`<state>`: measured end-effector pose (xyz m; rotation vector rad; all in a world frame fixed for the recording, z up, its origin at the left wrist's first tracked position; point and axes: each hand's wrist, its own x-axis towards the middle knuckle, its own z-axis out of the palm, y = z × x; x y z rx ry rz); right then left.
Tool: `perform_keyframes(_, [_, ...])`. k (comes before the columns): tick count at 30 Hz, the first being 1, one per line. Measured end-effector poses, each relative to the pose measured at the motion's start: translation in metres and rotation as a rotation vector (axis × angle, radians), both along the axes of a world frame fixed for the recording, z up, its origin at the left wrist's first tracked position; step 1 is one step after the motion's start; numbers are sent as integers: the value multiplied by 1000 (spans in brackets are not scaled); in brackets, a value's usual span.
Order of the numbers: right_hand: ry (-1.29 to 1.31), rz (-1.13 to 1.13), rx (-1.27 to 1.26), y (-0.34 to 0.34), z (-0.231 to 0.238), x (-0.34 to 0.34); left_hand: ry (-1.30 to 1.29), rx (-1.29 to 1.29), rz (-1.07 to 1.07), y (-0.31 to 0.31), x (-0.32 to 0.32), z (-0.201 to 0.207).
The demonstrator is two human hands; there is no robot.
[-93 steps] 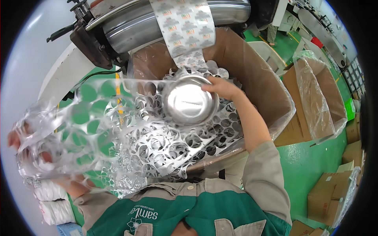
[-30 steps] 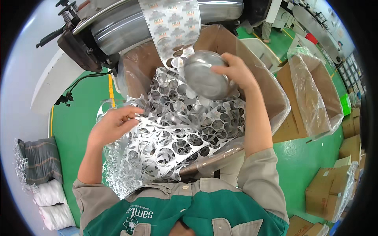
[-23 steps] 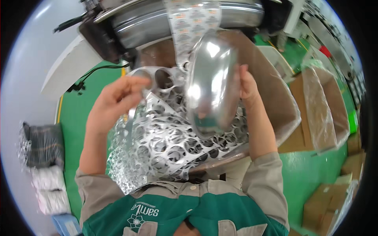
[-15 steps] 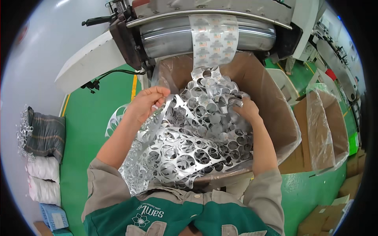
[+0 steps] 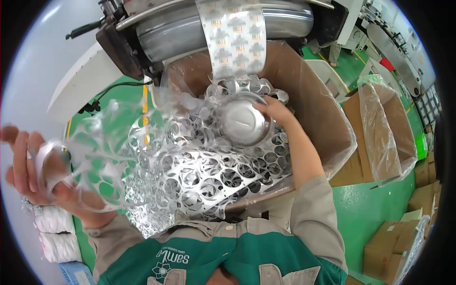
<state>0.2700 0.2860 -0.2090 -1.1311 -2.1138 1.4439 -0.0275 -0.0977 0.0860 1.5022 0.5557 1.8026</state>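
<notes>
Out at the far left, my left hand (image 5: 31, 168) holds the end of a silver foil web punched with round holes (image 5: 102, 175). Motion smears that stretch of foil between the hand and the box. My right hand (image 5: 275, 111) grips the rim of a round, shiny, see-through bowl (image 5: 243, 121) over the heap. Whether the bowl is plastic or metal I cannot tell. Below it, more punched foil (image 5: 209, 173) and loose cut discs fill a plastic-lined cardboard box (image 5: 316, 109) and spill over its left side.
Above the box, a printed foil strip (image 5: 235, 42) hangs from a machine's metal roller (image 5: 171, 33). A second plastic-lined carton (image 5: 387, 128) stands to the right. Further cartons (image 5: 389, 247) are at the lower right. White wrapped packs (image 5: 57, 232) lie at the lower left.
My left hand has swung out to the left, drawing punched foil with it. My right hand has moved up and left and now has the bowl, which was not visible before. The view has shifted.
</notes>
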Motion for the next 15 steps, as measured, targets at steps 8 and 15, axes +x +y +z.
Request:
perform_keyframes(8, [-1098,251,442,-5,0,28,1502,-556,1471,-37,-124,-66])
perform_keyframes(15, [-399,171,423,2,46,24,1297,-407,495,107,38,-138])
